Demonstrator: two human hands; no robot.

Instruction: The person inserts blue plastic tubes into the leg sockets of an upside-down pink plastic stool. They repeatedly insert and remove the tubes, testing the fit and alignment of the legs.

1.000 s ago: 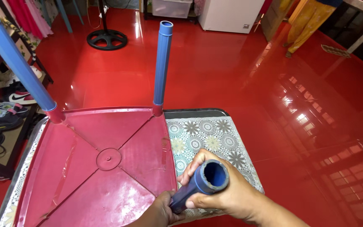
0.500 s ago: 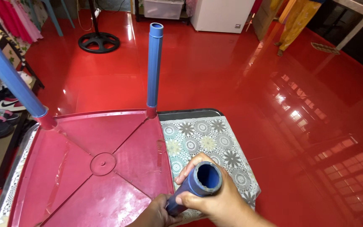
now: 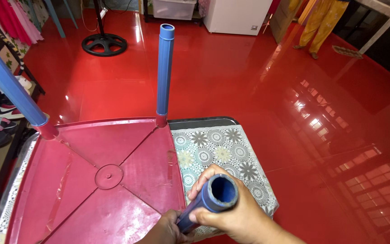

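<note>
The right hand (image 3: 238,214) wraps closed around a blue hollow plastic table leg (image 3: 206,202), the left hand (image 3: 165,229) gripping its lower end, at the near corner of the upturned red plastic tabletop (image 3: 100,176).

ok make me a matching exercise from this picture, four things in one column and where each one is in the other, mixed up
Things:
1. blue tube
2. upright blue leg
3. patterned cloth
4. black fan base

Places:
A. on the red floor, far left
B. under the upturned red table, showing on its right
C. held in both hands, open end toward the camera
D. standing in the table's far corner socket

Pairs: 1-C, 2-D, 3-B, 4-A
</note>
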